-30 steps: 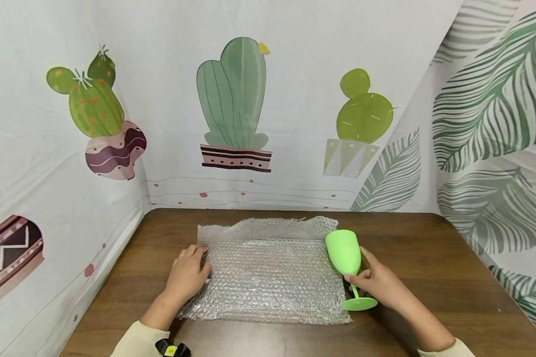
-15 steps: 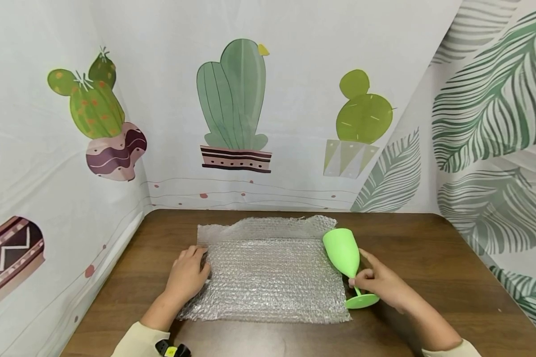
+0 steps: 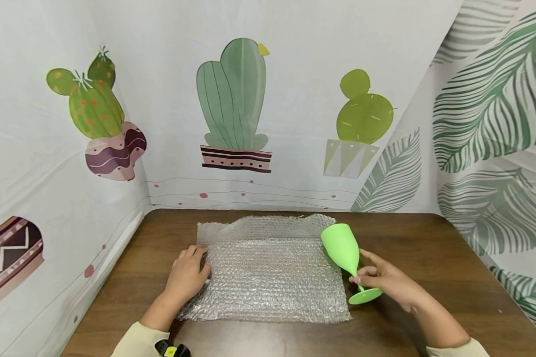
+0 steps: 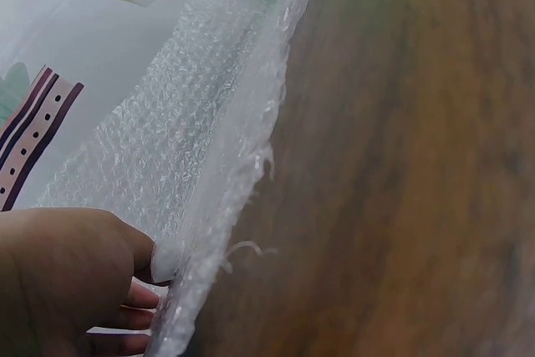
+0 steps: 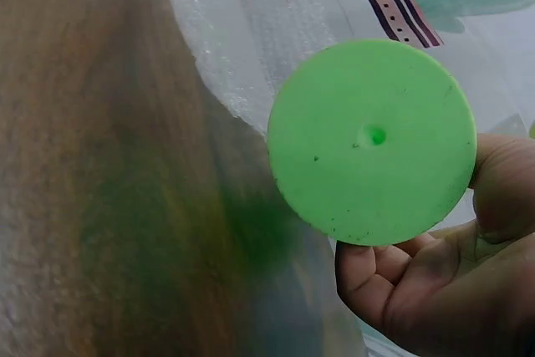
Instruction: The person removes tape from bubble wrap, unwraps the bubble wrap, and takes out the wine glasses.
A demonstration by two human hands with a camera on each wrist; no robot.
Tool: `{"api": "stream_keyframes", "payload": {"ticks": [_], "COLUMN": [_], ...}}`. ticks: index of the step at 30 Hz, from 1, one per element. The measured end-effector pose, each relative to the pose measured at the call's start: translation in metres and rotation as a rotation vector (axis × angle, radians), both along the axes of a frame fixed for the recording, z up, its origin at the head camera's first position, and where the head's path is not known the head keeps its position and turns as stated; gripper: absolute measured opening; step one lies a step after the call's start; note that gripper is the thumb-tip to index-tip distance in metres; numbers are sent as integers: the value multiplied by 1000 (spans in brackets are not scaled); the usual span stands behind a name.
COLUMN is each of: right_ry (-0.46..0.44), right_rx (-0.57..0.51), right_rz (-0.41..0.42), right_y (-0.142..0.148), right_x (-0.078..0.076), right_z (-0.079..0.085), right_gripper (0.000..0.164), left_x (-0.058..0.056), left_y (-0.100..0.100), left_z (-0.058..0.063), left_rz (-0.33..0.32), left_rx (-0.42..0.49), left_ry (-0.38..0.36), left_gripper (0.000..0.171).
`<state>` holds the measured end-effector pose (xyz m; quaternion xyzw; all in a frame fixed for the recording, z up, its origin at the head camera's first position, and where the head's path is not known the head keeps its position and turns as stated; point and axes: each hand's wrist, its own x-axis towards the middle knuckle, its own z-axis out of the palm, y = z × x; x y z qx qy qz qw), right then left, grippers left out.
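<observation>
A sheet of bubble wrap point(image 3: 272, 277) lies spread on the brown table, its far edge ragged. My left hand point(image 3: 187, 272) rests at its left edge, with the thumb over the wrap; the left wrist view has the fingertips point(image 4: 138, 319) right at that edge. My right hand point(image 3: 388, 280) pinches a bright green goblet point(image 3: 341, 248) by the stem, just below the bowl. The goblet leans left, its bowl over the right edge of the wrap. Its round foot point(image 5: 372, 140) faces the right wrist camera and hides part of the fingers.
The wooden table point(image 3: 451, 277) extends to both sides of the wrap. Behind it hangs a white cloth point(image 3: 295, 99) printed with cacti and leaves. A black strap with a yellow patch point(image 3: 171, 350) shows beside the left sleeve.
The goblet has tipped further to the left and risen slightly, its foot swinging right and up. My right hand has shifted a little right; the left hand has stayed in place.
</observation>
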<state>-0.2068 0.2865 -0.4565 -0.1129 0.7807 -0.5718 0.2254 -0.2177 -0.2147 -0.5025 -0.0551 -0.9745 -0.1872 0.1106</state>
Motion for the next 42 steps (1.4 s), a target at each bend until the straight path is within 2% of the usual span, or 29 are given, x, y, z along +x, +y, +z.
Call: {"api": "stream_keyframes", "payload": {"ticks": [3,7,10,13,21,32,36,42], "right_ry": [0,22,29,27,77,97,155,317], "right_rx": [-46,-90,-102,-80,-7,-110,-73,31], "right_rz": [13,23,19,-9,-114,-165,-203,-284], "right_y": [3,6,7,7,3,2,3,1], "right_x": [-1,-1,-2,-3,-5,-13,-15,-22], "right_z": [1,0,1,2,7,2,2,2], "right_gripper": [84,60,43,36,37,22,25,31], "left_x": [0,1,1,0,-1,2,2,2], "left_y": [0,0,0,0,-1,0,1,2], "left_z": [0,0,-1,-1,-1,0,2,2], "left_rz": [-3,-5,-3,-2,-1,-5,-2,-1], "left_rx": [3,6,6,5,-6,1,-4,-8], "left_ry": [10,13,15,16,23,25,24,15], "left_gripper": [41,41,41,40,39,39,38,38]}}
